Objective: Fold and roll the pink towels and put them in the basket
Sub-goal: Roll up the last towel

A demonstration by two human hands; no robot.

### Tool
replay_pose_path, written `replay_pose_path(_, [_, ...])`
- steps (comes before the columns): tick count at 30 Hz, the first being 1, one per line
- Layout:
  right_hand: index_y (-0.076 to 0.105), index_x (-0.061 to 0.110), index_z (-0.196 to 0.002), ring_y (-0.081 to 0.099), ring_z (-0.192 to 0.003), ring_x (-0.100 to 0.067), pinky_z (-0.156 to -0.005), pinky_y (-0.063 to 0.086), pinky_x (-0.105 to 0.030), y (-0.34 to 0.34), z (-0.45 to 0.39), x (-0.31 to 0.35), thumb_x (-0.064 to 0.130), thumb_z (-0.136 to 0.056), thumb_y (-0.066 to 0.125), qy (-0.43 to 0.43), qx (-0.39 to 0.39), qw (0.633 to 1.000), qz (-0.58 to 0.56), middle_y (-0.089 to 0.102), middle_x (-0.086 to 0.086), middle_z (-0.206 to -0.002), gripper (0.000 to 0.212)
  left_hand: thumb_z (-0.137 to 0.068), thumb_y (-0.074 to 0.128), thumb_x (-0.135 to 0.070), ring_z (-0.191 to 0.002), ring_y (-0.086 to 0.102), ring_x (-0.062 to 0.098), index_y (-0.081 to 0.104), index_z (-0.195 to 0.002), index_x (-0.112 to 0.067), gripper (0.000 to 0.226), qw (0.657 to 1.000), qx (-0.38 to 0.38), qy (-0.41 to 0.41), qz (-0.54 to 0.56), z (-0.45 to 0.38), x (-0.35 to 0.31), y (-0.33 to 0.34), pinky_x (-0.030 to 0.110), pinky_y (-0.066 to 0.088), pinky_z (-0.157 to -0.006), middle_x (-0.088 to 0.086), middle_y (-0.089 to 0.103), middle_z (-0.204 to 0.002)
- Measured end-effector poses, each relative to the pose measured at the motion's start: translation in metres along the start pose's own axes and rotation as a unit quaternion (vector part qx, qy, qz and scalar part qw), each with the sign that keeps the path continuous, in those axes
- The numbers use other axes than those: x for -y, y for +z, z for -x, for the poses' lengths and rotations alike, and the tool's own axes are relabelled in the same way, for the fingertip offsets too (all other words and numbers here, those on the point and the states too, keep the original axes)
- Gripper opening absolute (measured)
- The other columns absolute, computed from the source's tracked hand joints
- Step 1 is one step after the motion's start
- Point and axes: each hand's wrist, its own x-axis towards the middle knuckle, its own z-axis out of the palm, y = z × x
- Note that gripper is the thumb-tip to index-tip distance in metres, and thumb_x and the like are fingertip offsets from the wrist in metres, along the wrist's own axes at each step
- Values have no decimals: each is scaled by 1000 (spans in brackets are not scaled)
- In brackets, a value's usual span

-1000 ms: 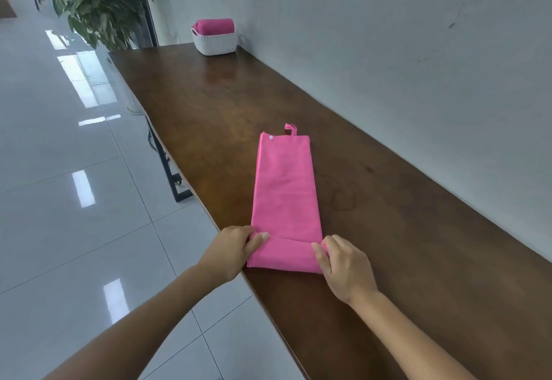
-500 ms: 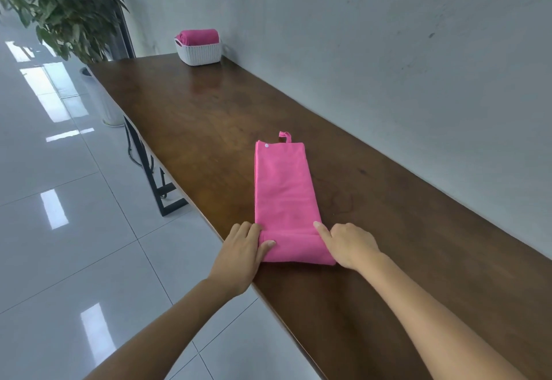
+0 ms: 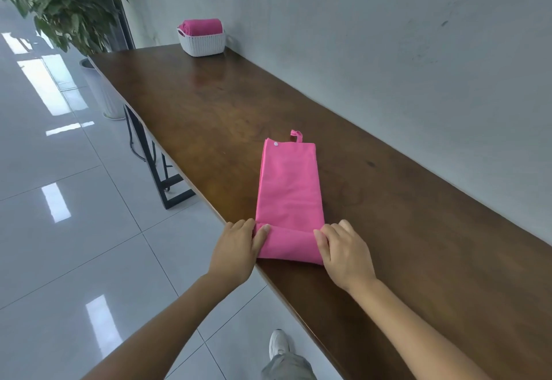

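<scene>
Pink towels: one on table (image 3: pixel 209 104), one in basket (image 3: pixel 203 43).

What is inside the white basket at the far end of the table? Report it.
A rolled pink towel lies inside the white basket, its top rising above the rim. The basket's walls hide everything lower down, so whether more towels sit beneath it cannot be seen.

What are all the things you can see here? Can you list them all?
Folded towel: 1, pink, flat on the table, near end rolled
Rolled towel: 1, pink, in the basket
Basket: 1, white, far end of table
Table: 1, brown wood, along the wall
Plant: 1, green, far left, white pot
Shoe: 1, white, on the floor
Left hand: 1, grips roll's left end
Right hand: 1, grips roll's right end
</scene>
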Motion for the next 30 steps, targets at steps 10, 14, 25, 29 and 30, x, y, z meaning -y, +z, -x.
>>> replay_pose_path(10, [48,20,-94,58,-74,-24,-69,46,-42,-14,-58,-8,52,-106,15,85,266,959,-37,62,-3,-82,47,-104,20,-57,-98,47,12,54,-121,-23,51,995,-60,75,17,-5,0,11,29,44,-90,-8,54,-114])
replay_pose_path(14, [47,20,-92,58,-73,-22,-62,43,-37,-10,-61,-8,53,-105,19,103,178,979,2,61,1,-81,44,-100,7,-60,-89,47,16,54,-104,-20,61,997,-57,59,-11,-19,-6,8,32,44,-85,-4,56,-103])
replay_pose_path(25, [50,23,-82,49,-72,-8,-61,49,-29,18,-22,1,55,-105,20,65,-30,993,-91,52,10,-76,50,-90,-15,-68,-67,47,15,54,-78,-21,84,998,-21,0,-64,-42,-1,8,35,44,-71,-5,56,-70])
replay_pose_path(29, [46,24,-75,47,-68,-9,-58,39,-26,14,-25,4,46,-107,26,75,-16,994,-81,48,11,-69,43,-99,7,-62,-82,48,14,55,-97,-22,62,997,-71,20,-20,-25,-3,9,32,45,-81,-7,56,-93])
replay_pose_path(30, [46,24,-74,47,-67,-9,-58,37,-26,12,-27,4,45,-106,27,89,-2,992,-87,48,11,-68,43,-101,12,-61,-89,48,13,55,-110,-23,58,997,-75,34,-2,-21,-1,12,29,44,-85,-7,53,-104])
